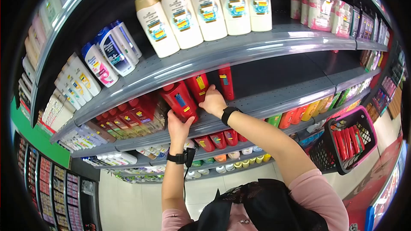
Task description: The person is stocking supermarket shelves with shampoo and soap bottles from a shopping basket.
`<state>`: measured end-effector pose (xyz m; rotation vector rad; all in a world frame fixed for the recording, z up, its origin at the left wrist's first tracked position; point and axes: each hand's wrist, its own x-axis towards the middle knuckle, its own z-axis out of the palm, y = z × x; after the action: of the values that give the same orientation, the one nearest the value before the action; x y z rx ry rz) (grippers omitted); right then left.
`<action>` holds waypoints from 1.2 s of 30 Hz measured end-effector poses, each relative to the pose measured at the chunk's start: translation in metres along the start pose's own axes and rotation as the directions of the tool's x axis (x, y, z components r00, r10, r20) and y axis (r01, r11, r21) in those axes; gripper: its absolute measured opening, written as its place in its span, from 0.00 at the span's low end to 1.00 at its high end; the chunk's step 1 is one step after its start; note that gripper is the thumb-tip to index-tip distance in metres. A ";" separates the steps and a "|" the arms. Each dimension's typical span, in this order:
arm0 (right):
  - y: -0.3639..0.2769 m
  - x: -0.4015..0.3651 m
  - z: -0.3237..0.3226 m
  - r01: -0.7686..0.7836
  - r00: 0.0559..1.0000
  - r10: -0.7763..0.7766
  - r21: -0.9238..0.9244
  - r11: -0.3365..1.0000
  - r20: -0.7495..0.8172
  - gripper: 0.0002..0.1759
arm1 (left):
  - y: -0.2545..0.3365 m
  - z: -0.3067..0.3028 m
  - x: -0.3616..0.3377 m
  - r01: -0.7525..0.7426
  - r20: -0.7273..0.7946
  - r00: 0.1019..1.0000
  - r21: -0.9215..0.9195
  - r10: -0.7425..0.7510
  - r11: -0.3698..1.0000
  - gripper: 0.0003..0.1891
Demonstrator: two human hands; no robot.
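My left hand (pixel 177 127) grips the lower part of a large red shampoo bottle (pixel 179 99) on the middle shelf, its thumb across the front. The bottle has a blue label and a yellow sticker and leans slightly. Just right of it, my right hand (pixel 214 102) is closed around the side of a second red bottle (pixel 198 86), which carries a yellow sticker. Its top is hidden by the shelf above. A slimmer red bottle (pixel 226 82) stands alone beyond my right fingers. Both wrists wear black bands.
Several white bottles with gold caps (pixel 207 13) stand on the upper shelf (pixel 257 45). Clear-and-red bottles (pixel 128 119) line the middle shelf at left. A black and pink basket (pixel 351 139) with red packs inside is at lower right. More bottles fill the lower shelves.
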<state>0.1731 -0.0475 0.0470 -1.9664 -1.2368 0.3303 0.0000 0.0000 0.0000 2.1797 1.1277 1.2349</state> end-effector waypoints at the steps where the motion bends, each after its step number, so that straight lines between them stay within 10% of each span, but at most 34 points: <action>1: -0.003 -0.006 -0.002 0.030 1.000 -0.030 -0.017 0.999 -0.005 0.39 | -0.005 -0.003 0.002 -0.008 0.006 1.000 -0.045 0.009 0.999 0.40; 7: 0.046 -0.103 -0.034 0.447 0.893 -0.444 0.027 0.894 -0.075 0.23 | -0.002 -0.005 -0.050 -0.013 -0.094 0.996 -0.141 0.000 0.990 0.30; 13: 0.110 -0.193 -0.076 0.282 0.862 -0.386 0.322 0.904 0.328 0.12 | -0.002 0.014 -0.114 0.110 0.248 0.968 -0.509 0.024 0.854 0.08; 19: 0.256 -0.280 -0.133 -0.080 0.997 0.071 0.304 0.949 0.042 0.11 | 0.045 0.093 -0.172 0.210 0.619 0.780 -0.393 0.088 0.895 0.06; 24: 0.347 -0.348 -0.171 -0.341 0.928 0.367 0.252 0.906 -0.064 0.12 | 0.103 0.127 -0.190 -0.015 0.777 0.515 -0.413 0.361 0.911 0.11; 36: 0.560 -0.446 -0.399 -0.659 0.587 0.690 0.246 0.711 -0.424 0.12 | 0.309 0.294 -0.269 -0.069 0.839 0.282 -0.467 0.466 0.882 0.13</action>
<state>0.5470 -0.7433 -0.1713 -2.2152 -0.0959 0.2067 0.3102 -0.3854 -0.0957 2.2230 -0.0178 0.0024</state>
